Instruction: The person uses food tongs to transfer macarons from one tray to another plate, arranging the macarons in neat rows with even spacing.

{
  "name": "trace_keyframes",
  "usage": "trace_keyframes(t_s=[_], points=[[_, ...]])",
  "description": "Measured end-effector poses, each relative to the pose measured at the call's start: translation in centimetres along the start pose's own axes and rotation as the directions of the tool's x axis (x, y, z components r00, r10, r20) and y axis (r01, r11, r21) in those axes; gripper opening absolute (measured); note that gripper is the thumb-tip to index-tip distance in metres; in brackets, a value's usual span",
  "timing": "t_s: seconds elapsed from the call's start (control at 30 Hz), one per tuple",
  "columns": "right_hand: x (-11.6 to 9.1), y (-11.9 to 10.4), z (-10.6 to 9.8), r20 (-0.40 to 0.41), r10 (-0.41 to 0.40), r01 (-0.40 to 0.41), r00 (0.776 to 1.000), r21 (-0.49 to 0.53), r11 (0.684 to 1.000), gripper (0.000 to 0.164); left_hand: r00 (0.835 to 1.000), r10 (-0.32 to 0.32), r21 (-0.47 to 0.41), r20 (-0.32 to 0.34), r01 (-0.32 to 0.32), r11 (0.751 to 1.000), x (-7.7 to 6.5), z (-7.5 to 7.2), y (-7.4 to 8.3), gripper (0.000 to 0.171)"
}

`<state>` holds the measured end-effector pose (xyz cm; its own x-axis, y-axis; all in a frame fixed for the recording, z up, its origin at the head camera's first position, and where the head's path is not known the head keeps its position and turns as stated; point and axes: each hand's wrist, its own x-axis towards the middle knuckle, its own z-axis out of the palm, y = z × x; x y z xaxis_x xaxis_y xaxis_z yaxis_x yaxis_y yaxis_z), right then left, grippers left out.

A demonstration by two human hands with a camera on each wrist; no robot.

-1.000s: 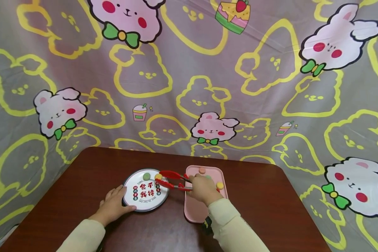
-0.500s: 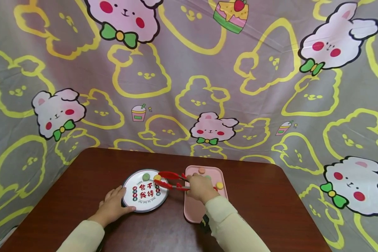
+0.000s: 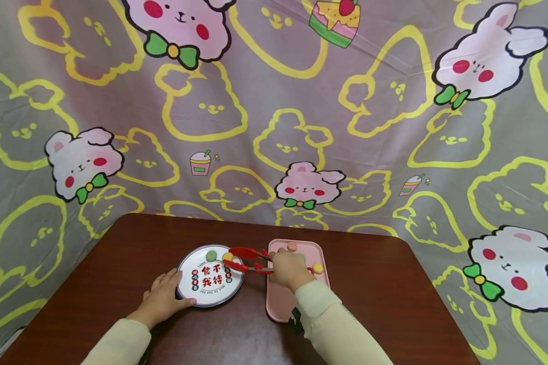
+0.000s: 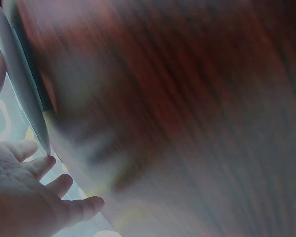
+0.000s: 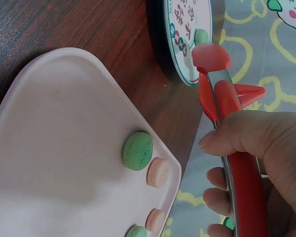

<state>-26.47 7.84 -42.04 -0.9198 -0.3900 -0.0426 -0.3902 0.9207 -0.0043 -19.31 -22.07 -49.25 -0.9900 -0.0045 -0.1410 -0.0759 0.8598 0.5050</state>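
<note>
My left hand [image 3: 163, 296] rests against the left rim of a round white plate [image 3: 210, 296] with red lettering; its fingers look extended and spread in the left wrist view. On the plate's far side lie a green macaron [image 3: 211, 255] and a yellow macaron [image 3: 227, 256]. My right hand [image 3: 289, 268] grips red kitchen tongs [image 5: 244, 187], thumb on one side and curled fingers on the other. The tongs reach over the plate's right edge, their red tips apart on either side of the yellow macaron. Whether they press it is unclear.
Right of the plate, partly under my right arm, sits a pink tray [image 3: 278, 304]. Several macarons lie on it, including a green one [image 5: 137, 151], a pink one [image 5: 158, 173] and a yellow one [image 3: 317, 268]. A patterned curtain [image 3: 242, 126] hangs behind the brown table [image 3: 370, 284].
My right hand has shifted slightly left along with the view. The left hand, plate and macarons keep their places, and the tongs' tips stay around the yellow macaron.
</note>
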Motion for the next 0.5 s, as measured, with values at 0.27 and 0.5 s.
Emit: trace_keyframes(t_s=[0.27,0.5], points=[[0.10,-0.19,0.04,0.006,0.005,-0.005,1.000,-0.012,1.000,0.030,1.000,0.000,-0.002,-0.006,0.000,1.000,0.07,0.05,-0.11,0.103],[0.28,-0.29,0.37,0.001,0.017,-0.017,1.000,-0.032,0.999,0.033,1.000,0.010,0.002,-0.017,-0.010,1.000,0.21,0.15,-0.24,0.102]])
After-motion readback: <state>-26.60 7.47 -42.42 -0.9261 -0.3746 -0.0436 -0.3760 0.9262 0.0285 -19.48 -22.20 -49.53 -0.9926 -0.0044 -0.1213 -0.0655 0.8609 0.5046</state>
